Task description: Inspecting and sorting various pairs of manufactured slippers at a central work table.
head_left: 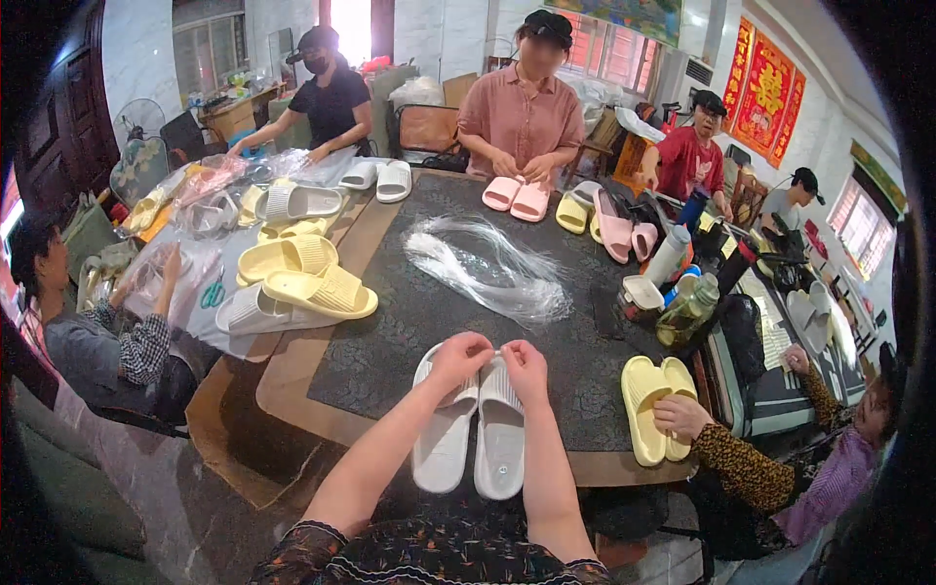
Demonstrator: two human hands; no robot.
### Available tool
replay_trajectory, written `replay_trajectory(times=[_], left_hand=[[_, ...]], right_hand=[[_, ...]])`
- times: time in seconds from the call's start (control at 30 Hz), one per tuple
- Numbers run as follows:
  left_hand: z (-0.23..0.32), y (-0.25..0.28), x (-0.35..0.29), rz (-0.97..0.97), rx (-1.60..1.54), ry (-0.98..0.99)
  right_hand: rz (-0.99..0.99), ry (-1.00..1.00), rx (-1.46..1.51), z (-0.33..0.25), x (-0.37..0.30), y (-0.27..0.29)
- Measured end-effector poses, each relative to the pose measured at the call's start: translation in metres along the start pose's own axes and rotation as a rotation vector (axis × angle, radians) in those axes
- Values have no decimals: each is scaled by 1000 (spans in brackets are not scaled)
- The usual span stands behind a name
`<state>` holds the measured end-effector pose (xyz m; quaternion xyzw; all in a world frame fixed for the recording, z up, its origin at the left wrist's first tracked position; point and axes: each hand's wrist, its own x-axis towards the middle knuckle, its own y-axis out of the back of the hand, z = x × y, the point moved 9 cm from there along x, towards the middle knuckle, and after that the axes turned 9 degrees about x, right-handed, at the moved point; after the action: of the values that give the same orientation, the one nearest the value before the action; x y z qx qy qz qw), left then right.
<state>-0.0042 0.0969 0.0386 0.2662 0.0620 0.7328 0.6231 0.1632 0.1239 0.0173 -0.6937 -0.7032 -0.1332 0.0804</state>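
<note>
A pair of white slippers [473,429] lies side by side at the near edge of the dark surface [390,322]. The left hand [458,357] and right hand [525,367] pinch shut at the straps, fingertips almost meeting. A clear plastic bundle [487,263] lies mid-surface; yellow slippers [655,408] sit by the right edge.

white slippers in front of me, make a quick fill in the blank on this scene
1. Both hands, left hand and right hand, meet above a pair of ____ slippers.
2. The slippers lie side by side on the dark ____.
3. The clear plastic strands lie ____ the hands, toward the table's middle.

Missing words: white; table; beyond
</note>
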Motion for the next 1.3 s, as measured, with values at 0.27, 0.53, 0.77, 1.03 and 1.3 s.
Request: replay_trajectory(times=[0.27,0.53,0.77,1.03,1.3], left_hand=[[-6,6,1,59,-57,56],[2,9,0,83,-65,30],[4,0,1,-19,24,-13],[-4,-14,0,-89,4,5],[-14,-11,3,-75,24,10]], right_hand=[[37,-4,57,-4,1,4],[19,7,56,-1,3,3],[-79,-9,-65,-1,1,-5],[-84,4,-23,-8,-1,-4],[-44,14,37,-2,2,-5]])
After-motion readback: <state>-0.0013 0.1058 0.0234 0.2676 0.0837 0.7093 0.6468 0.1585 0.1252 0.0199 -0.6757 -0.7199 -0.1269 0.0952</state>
